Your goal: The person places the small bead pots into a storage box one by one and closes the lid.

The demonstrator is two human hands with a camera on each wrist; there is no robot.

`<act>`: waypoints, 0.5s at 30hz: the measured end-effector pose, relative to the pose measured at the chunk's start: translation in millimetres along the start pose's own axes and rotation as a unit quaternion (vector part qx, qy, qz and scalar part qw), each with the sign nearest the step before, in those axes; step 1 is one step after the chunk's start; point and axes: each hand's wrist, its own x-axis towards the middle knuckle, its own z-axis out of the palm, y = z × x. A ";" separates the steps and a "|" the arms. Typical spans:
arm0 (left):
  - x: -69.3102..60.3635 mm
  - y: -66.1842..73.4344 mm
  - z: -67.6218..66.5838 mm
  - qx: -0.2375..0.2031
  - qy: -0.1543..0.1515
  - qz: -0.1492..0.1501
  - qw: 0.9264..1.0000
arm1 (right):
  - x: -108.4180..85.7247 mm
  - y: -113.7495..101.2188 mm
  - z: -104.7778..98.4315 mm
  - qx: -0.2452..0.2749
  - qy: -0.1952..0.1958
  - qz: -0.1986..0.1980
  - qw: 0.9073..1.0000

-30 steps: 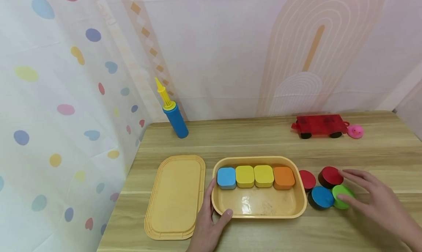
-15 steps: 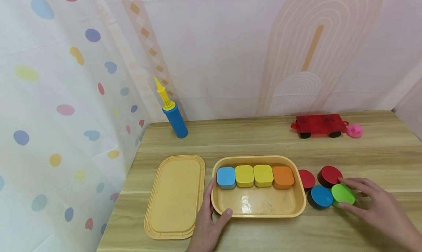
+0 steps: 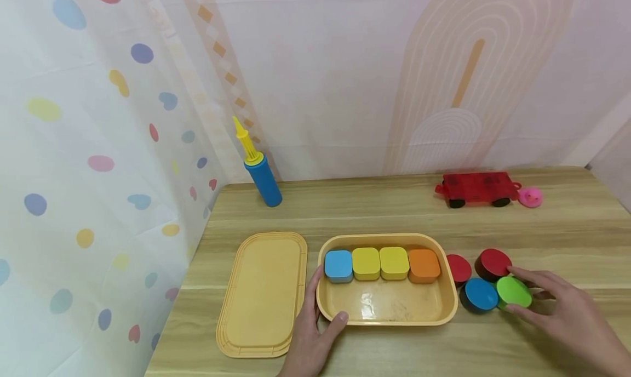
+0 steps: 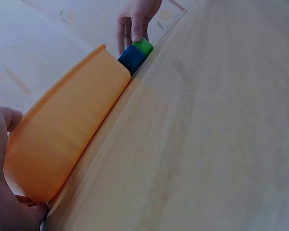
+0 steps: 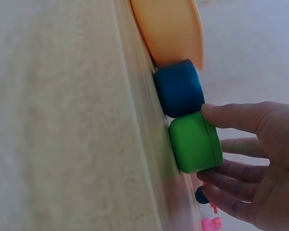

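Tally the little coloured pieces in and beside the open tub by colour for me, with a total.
Yellow pieces: 2, in the tub
Red pieces: 2, beside it
Light blue piece: 1, in it
Orange piece: 1, in it
Darker blue piece: 1, beside it
Green piece: 1, beside it
Total: 8

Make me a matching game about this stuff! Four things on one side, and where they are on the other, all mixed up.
Things:
1. green tub
2. orange block
3. flat lid
4. pink toy

Places:
A. lying to the left of the box
B. beside the red car
C. inside the box, at the end of a row
D. touched by the right hand

Right pairs: 1-D, 2-C, 3-A, 4-B
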 end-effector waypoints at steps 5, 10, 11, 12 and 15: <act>0.4 1.0 -0.5 0.000 -0.001 -0.005 1.000 | -3.6 -0.7 2.0 0.002 0.013 -0.027 1.000; 0.5 0.3 -0.3 0.001 0.000 -0.006 1.000 | -5.2 -2.4 6.8 0.032 0.007 -0.041 0.999; 0.5 0.0 -0.3 0.002 0.000 -0.004 1.000 | -5.3 -2.2 8.4 0.039 0.008 -0.045 0.998; 0.6 -0.4 -0.3 0.002 0.000 -0.002 1.000 | -5.8 -2.2 10.2 0.047 0.013 -0.054 0.997; 0.5 -1.8 -0.2 0.004 0.001 0.003 1.000 | -7.0 -1.6 16.4 0.065 0.023 -0.080 0.994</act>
